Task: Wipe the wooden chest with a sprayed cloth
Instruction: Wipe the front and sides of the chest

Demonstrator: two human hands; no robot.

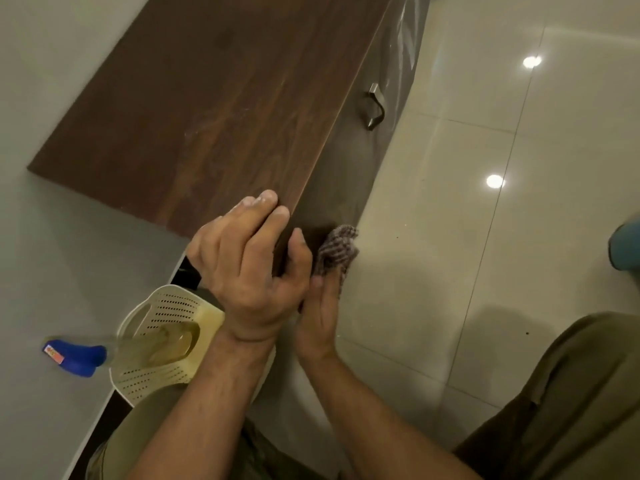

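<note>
The dark brown wooden chest (221,98) runs from the centre toward the top of the view, its front face carrying a metal handle (375,106). My left hand (249,261) grips the chest's near corner, fingers on the top and thumb on the front. Just to its right, my right hand (320,313) presses a checked cloth (337,249) flat against the front face near that corner. A spray bottle (114,351) with a blue head lies on its side at the lower left, partly over a basket.
A cream perforated plastic basket (156,368) sits beside the chest's near end, under my left forearm. Glossy beige floor tiles (502,237) stretch to the right, with ceiling-light reflections. My knees in olive trousers (571,393) fill the lower right. A teal object (627,244) shows at the right edge.
</note>
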